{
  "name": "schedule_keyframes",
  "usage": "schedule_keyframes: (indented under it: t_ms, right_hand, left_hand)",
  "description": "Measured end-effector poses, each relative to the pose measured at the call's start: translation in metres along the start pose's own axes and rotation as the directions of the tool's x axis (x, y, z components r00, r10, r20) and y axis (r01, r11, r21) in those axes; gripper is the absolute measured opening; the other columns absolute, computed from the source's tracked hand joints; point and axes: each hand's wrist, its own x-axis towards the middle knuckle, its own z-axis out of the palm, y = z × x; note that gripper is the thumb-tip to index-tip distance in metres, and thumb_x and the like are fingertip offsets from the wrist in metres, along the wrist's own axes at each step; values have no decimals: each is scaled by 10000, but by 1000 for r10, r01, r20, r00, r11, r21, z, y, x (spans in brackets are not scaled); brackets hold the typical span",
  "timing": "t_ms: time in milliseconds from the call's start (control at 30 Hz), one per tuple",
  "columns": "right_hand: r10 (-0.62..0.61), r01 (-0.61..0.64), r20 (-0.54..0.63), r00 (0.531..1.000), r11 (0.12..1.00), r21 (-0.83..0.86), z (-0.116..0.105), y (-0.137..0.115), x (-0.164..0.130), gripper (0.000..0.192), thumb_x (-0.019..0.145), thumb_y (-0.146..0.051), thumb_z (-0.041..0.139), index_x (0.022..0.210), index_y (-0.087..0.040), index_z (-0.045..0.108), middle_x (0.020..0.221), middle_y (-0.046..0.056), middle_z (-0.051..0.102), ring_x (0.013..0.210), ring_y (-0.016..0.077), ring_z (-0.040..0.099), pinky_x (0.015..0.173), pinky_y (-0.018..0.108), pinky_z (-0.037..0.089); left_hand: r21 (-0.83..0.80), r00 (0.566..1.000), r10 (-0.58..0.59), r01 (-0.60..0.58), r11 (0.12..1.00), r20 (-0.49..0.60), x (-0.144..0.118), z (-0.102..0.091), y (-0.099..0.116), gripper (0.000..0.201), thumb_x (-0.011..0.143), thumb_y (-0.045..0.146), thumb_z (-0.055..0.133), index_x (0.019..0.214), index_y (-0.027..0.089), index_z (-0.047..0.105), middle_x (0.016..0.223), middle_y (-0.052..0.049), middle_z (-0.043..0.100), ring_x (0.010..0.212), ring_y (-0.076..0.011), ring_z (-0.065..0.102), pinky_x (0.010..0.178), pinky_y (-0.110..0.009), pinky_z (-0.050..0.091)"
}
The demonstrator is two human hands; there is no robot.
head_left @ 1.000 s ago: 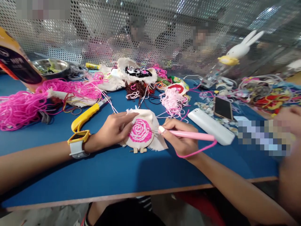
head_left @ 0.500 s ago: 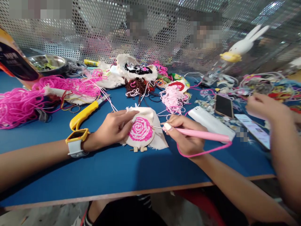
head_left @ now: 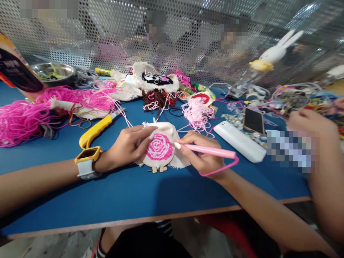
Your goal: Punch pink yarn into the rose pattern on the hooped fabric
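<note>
Near the middle of the frame the left hand (head_left: 128, 146) grips the left rim of a small embroidery hoop (head_left: 159, 150), fingers curled over its cream cloth, thumb and forefinger pressed at the upper edge. The hoop lies on the blue table (head_left: 107, 193), its wooden clasp toward the lower edge, and carries a pink rose stitched in loops. A yellow-and-white watch (head_left: 87, 163) sits on the left wrist.

The right hand (head_left: 205, 154) is closed around a pink punch needle (head_left: 208, 150) – held like a pen, tip at the right side of the rose; the metal point itself is too small to make out. A pink thread (head_left: 220, 170) loops from the tool's rear end under the hand.

Just right of it lies a white oblong case (head_left: 239, 141), then a dark phone (head_left: 254, 121). A yellow-handled cutter (head_left: 95, 130) lies left of the hoop, and a heap of pink yarn (head_left: 24, 120) fills the left side. At the right edge another person's hand (head_left: 309, 122) hovers over the clutter – apart from the hoop.
</note>
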Motion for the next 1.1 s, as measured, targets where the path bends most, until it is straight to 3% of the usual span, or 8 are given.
schedule_keyframes:
  t_ms: [200,333,467,567,667,867,967,1100]
  right_hand:
    - [46,-47,129,991,999,1,-12,0,6,267,807,-372,703,622,-221,584,565,-40,603,694,156,635,433,257,426]
    - [30,-19,126,992,996,-90,-134,31,11,424,857,-558,613,594,-230,561,447,-70,497,490,118,533,408,250,438]
    - [-154,163,65,986,970,-180,-287,99,14,595,737,-565,741,401,-205,408,274,-65,128,293,54,80,241,229,125]
    - [-162,172,67,985,962,-212,-324,124,11,587,707,-525,778,393,-190,412,257,-67,127,286,45,61,245,248,0]
    - [-152,166,96,984,975,-148,-264,98,7,494,754,-526,753,469,-192,527,281,-95,282,299,27,188,283,180,154]
    - [-28,23,-29,999,989,-144,-34,15,-2,239,754,-397,773,639,-228,650,564,-68,621,600,148,633,401,242,365]
    - [-65,46,-104,992,984,-174,3,5,-4,303,778,-418,731,653,-149,665,638,-50,654,611,126,610,445,215,337]
    - [-65,49,-76,995,979,-198,-2,6,-2,474,839,-491,617,539,-126,659,574,-13,646,629,129,606,500,200,261]
  left_hand:
    - [-4,1000,-21,21,1000,11,0,-1,-1,305,944,196,503,1189,101,658,657,4,593,530,-68,470,499,-180,366]
    - [-12,999,-34,35,999,25,1,-1,0,313,944,196,497,1196,105,658,673,-3,613,532,-68,477,497,-181,366]
    - [-15,998,-50,50,999,35,2,-1,0,322,947,211,490,1206,108,652,692,-11,632,551,-74,504,501,-181,374]
    - [-12,999,-42,42,999,31,1,-1,0,324,950,221,488,1203,103,653,692,-14,637,562,-79,519,519,-185,396]
    - [-10,999,-34,34,999,23,0,-1,-1,320,949,228,501,1197,99,658,674,-9,630,554,-77,515,513,-179,394]
    - [-10,999,-39,39,999,16,0,-1,0,326,943,213,512,1206,90,660,685,-13,639,545,-71,505,513,-173,387]
    - [-16,999,-36,37,999,21,1,-1,0,324,945,216,505,1206,99,658,689,-11,634,547,-70,504,509,-173,382]
    - [-14,999,-42,42,999,14,0,0,1,324,951,226,495,1207,107,654,667,0,604,538,-69,493,498,-173,371]
